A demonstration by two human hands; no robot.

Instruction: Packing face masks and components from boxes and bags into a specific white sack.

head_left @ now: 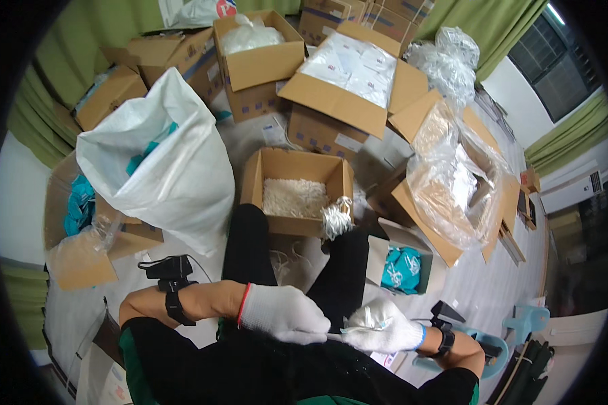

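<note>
Both hands wear white knit gloves and meet low in front of my body. My left hand (287,315), with a red cuff, is closed, its fingertips pinching the end of a thin pale strand (334,337). That strand runs across to my right hand (388,332), which has a blue cuff. Its fingers are curled round a small crumpled whitish bundle (368,318); the exact kind is too unclear to tell. Ahead, between my knees, stands an open cardboard box (297,225) holding many small white pieces (294,197). A bunch of white cords (338,219) hangs over its right front corner.
A large white woven sack (182,196) with teal items stands at left. At right, a small box holds teal bundles (402,268) tied with white cord. Behind are a carton of white packets (351,64) and a plastic-lined carton (446,182). A blue stool (525,322) is far right.
</note>
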